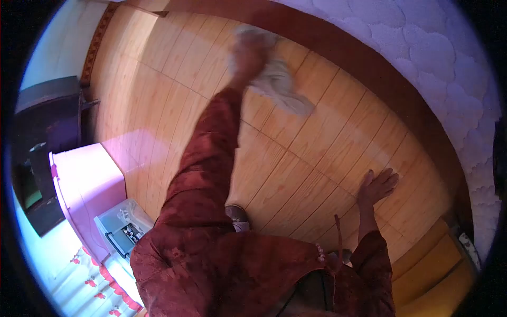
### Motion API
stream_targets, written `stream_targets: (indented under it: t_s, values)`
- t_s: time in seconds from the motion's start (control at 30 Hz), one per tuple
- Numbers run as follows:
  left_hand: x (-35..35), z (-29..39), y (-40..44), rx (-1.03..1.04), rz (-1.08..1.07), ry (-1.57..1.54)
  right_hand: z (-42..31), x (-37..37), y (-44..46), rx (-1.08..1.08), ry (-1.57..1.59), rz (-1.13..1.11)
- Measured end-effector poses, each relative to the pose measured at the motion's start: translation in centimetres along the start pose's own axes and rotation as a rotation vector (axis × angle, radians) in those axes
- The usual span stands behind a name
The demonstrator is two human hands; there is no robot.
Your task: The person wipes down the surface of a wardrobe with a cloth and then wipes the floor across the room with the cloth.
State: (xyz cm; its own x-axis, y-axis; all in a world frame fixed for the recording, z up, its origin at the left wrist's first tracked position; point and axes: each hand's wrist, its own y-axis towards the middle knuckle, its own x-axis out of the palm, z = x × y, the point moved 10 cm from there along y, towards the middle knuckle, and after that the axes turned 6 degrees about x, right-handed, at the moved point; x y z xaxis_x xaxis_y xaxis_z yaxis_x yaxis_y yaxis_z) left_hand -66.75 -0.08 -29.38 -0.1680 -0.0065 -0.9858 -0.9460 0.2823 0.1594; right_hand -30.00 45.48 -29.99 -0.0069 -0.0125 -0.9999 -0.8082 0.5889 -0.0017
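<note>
My left hand (250, 55), blurred by motion, holds a pale cloth (280, 87) against the wood-patterned floor (264, 153). Part of the cloth shows above the hand, and its loose end trails to the lower right. The fingers of that hand are smeared. Lower down on the right, my right hand (377, 187) rests flat on the floor, palm down, fingers spread and holding nothing. Both arms wear dark red sleeves.
A dark red-brown border (369, 63) curves along a quilted pale mattress (422, 53). On the left stand a pink bin (90, 174), a clear plastic box (124, 227) and dark furniture (47, 124). A brown-yellow object (433, 269) lies at the lower right. A shoe (237, 215) shows below.
</note>
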Motion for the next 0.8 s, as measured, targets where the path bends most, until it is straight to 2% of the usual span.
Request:
stream_targets:
  t_s: [0.03,0.07,0.1,0.13,0.2,0.27,0.3,0.4,0.47,0.53,0.57,0.67,0.7,0.8]
  values:
    - [-0.1,-5.4,-1.6,-0.063,0.043,0.034,-0.1,-0.2,0.0,0.000,0.017,0.001]
    - [-0.2,-10.5,-4.4,-0.333,-0.246,0.018,-0.1,-0.3,-0.1,0.001,0.034,0.001]
    - [-0.4,-14.0,-8.4,-0.123,0.118,0.186,-0.2,-0.4,0.0,0.000,0.052,0.001]
    - [1.0,-19.0,-13.2,-0.196,0.175,0.222,0.0,-0.3,0.0,0.005,0.040,-0.007]
    - [1.9,-25.3,-21.9,-0.416,-0.390,0.659,0.2,0.1,0.1,0.008,0.020,-0.026]
    - [1.3,-30.3,-32.1,-0.792,-0.319,0.354,0.2,0.0,0.1,-0.008,-0.003,0.022]
    - [-0.1,-30.1,-35.4,-0.871,-0.423,0.349,0.1,0.0,-0.1,-0.016,-0.015,0.045]
    - [-1.1,-29.8,-41.6,-1.243,-0.420,0.329,0.1,0.0,0.1,0.015,0.018,-0.032]
    - [0.4,-29.1,-38.7,-1.118,-0.475,0.302,-0.3,0.5,0.2,-0.016,0.095,-0.036]
    - [-1.5,-21.5,-30.2,-0.894,-0.597,0.193,0.4,0.4,-0.1,-0.011,0.097,-0.033]
    - [-2.9,-17.1,-25.9,-0.809,-0.586,0.107,-0.1,0.1,0.2,-0.008,0.079,-0.018]
    - [1.0,-11.7,-18.3,-0.811,-0.084,0.173,-0.2,-0.9,0.3,0.034,0.045,-0.051]
    - [-2.2,-3.5,-13.9,-0.653,-0.152,0.069,0.0,-0.9,0.1,0.054,0.053,-0.074]
    - [-3.8,14.5,-8.1,-0.173,-0.102,-0.078,-1.0,-1.5,0.3,0.068,0.102,-0.104]
